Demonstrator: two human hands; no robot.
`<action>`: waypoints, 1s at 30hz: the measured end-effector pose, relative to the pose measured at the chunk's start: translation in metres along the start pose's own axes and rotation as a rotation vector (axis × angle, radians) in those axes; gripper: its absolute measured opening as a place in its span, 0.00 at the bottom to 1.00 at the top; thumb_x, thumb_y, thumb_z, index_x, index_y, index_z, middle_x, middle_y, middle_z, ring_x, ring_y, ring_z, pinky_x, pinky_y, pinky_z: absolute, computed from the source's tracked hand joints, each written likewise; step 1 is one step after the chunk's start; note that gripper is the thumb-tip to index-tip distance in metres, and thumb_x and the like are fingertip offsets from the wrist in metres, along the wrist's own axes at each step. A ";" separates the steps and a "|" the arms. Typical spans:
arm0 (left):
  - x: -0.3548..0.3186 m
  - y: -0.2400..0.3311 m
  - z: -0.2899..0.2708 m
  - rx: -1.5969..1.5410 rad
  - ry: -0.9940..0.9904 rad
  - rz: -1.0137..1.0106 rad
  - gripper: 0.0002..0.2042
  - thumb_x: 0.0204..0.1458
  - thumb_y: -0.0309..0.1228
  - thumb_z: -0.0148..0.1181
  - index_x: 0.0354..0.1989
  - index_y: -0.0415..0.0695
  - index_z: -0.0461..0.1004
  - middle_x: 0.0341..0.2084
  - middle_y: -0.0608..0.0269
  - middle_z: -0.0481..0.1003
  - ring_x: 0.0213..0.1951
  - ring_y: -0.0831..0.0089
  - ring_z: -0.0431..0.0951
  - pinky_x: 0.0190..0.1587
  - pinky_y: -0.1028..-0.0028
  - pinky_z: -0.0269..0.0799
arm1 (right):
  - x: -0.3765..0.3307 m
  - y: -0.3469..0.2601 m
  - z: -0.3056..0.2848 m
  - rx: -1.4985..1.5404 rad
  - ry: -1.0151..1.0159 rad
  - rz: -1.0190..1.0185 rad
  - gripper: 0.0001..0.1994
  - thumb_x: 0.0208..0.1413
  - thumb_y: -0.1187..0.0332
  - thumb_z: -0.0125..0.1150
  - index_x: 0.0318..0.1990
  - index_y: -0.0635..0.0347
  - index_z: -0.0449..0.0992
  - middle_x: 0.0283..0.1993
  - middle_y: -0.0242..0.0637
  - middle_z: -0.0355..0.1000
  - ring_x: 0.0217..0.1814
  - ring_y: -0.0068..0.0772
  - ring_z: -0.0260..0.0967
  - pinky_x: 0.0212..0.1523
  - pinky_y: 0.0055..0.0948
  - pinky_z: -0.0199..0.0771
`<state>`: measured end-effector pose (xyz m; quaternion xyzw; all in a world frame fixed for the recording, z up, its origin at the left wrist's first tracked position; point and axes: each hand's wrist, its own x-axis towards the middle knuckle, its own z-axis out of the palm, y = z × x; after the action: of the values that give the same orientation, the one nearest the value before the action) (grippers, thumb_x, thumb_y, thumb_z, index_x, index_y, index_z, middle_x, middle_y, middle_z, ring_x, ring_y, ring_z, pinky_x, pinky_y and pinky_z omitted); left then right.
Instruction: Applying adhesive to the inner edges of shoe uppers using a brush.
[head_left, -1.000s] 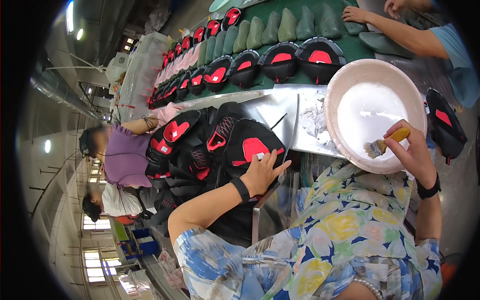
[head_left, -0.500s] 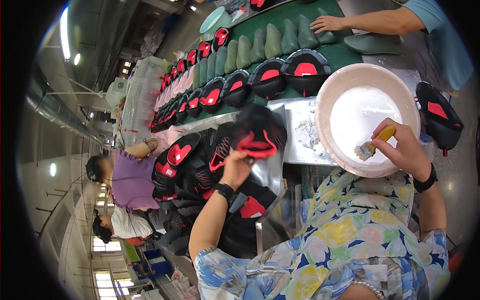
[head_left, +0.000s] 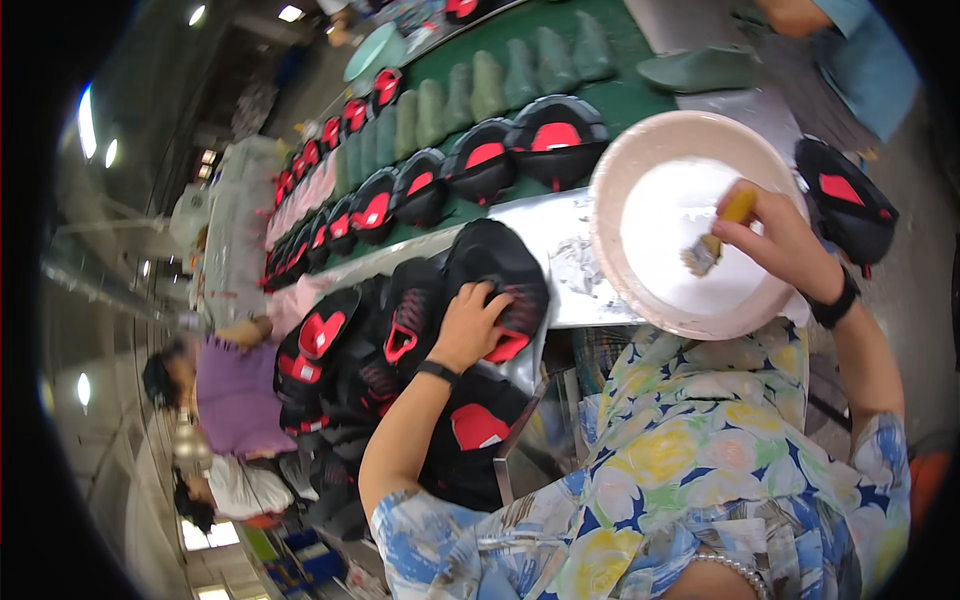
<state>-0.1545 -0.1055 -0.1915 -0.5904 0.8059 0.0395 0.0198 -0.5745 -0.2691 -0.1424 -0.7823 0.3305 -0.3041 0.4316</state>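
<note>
My left hand point(head_left: 469, 327) is closed on a black shoe upper point(head_left: 497, 262) with a red lining, its fingers bent over the top. That upper rests against a heap of black and red shoe uppers point(head_left: 385, 325). My right hand point(head_left: 768, 236) grips the yellow handle of a brush point(head_left: 704, 254) whose pale bristles point down over the white liquid point(head_left: 668, 222). The liquid lies in a wide beige basin point(head_left: 612, 235). Whether the bristles touch it I cannot tell.
Rows of black and red uppers point(head_left: 480, 165) and green shoe lasts point(head_left: 488, 88) line the green table point(head_left: 640, 100). Another upper point(head_left: 848, 200) lies right of the basin. A person in a blue sleeve point(head_left: 868, 80) is at the upper right; others point(head_left: 240, 385) sit at the left.
My left hand has turned the upper over, so its red opening no longer faces up. The brush stays over the basin. The co-worker's hand has left the lasts. The whole view has shifted.
</note>
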 end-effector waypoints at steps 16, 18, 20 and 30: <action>-0.043 -0.065 -0.098 -1.168 0.573 -0.521 0.22 0.61 0.28 0.47 0.64 0.43 0.58 0.57 0.55 0.67 0.56 0.65 0.70 0.58 0.65 0.69 | 0.028 0.039 0.067 -0.329 -0.498 -0.124 0.14 0.51 0.65 0.62 0.38 0.69 0.71 0.33 0.55 0.74 0.38 0.56 0.74 0.41 0.47 0.71; -0.017 -0.043 -0.104 -1.103 0.448 -0.495 0.22 0.60 0.27 0.48 0.64 0.43 0.58 0.57 0.55 0.67 0.56 0.66 0.70 0.58 0.65 0.69 | 0.022 0.047 0.045 -0.413 -0.451 -0.197 0.12 0.51 0.66 0.61 0.37 0.67 0.71 0.32 0.54 0.74 0.38 0.56 0.74 0.40 0.46 0.71; 0.009 -0.019 -0.108 -1.058 0.328 -0.447 0.22 0.60 0.26 0.48 0.64 0.43 0.58 0.56 0.56 0.68 0.56 0.66 0.71 0.58 0.64 0.69 | 0.024 0.045 0.018 -0.391 -0.319 -0.088 0.11 0.49 0.67 0.62 0.35 0.64 0.70 0.32 0.49 0.73 0.36 0.53 0.72 0.39 0.45 0.70; 0.116 0.070 -0.119 -1.446 0.065 -0.350 0.27 0.55 0.21 0.56 0.64 0.43 0.59 0.56 0.57 0.69 0.54 0.68 0.72 0.56 0.64 0.71 | 0.055 -0.023 -0.025 0.106 0.051 -0.410 0.12 0.56 0.64 0.60 0.35 0.64 0.68 0.28 0.43 0.73 0.29 0.42 0.71 0.32 0.32 0.68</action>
<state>-0.2547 -0.2052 -0.0789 -0.5768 0.4733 0.5387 -0.3914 -0.5551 -0.3145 -0.1002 -0.8014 0.1587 -0.4222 0.3928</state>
